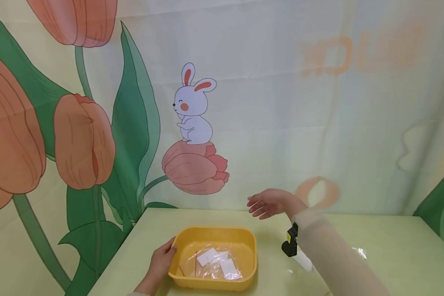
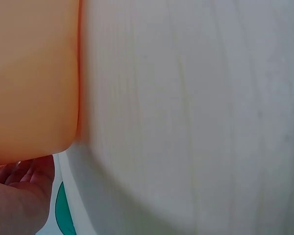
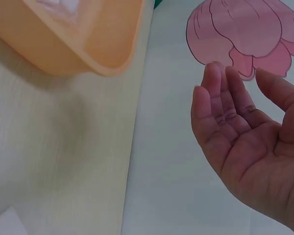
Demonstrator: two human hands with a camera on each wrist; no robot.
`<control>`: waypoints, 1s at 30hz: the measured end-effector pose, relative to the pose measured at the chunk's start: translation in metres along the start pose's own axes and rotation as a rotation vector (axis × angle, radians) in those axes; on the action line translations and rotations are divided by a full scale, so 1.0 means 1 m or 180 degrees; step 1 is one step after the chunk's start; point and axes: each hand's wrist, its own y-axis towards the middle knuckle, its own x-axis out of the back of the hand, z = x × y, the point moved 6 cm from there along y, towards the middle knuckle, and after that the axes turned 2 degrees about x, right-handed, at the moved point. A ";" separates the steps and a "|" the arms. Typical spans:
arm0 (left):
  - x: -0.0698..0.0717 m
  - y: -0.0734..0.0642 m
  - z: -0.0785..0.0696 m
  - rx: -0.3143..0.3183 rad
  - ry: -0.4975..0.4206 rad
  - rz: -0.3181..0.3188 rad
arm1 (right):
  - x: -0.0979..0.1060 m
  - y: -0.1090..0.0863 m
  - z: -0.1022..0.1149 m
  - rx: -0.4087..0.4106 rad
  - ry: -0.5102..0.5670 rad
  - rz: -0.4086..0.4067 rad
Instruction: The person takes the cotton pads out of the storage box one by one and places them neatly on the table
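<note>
A yellow plastic basin [image 1: 214, 283] sits on the table near its front left. My left hand [image 1: 160, 261] grips its left side, with the thumb at the rim. In the left wrist view, the curled fingers [image 2: 39, 171] show beside the basin wall [image 2: 34, 88]. Inside the basin lie clear plastic bags with white pieces [image 1: 229, 269] and thin reddish strips; what they are I cannot tell. My right hand [image 1: 268, 203] is raised in the air, right of and beyond the basin, holding nothing. Its palm [image 3: 250, 152] and loosely bent fingers appear in the right wrist view.
On the pale table [image 1: 392, 263], a white object [image 1: 303, 261] is partly hidden under the right forearm. A small clear plastic scrap [image 1: 360, 252] lies farther right. A printed cloth with tulips and a rabbit [image 1: 196, 111] hangs behind the table's far edge.
</note>
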 end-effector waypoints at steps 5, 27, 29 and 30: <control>0.002 0.000 0.001 0.0002 -0.0012 -0.0004 | -0.018 0.011 0.002 -0.0119 -0.0085 -0.0023; 0.001 -0.001 -0.004 -0.0127 -0.0029 0.0028 | -0.084 0.030 -0.009 -0.0624 -0.0344 0.0039; 0.001 -0.001 -0.004 -0.0137 -0.0034 0.0026 | -0.088 0.030 -0.010 -0.0718 -0.0343 0.0023; 0.001 -0.002 -0.004 -0.0135 -0.0035 0.0031 | -0.089 0.029 -0.011 -0.0758 -0.0349 0.0012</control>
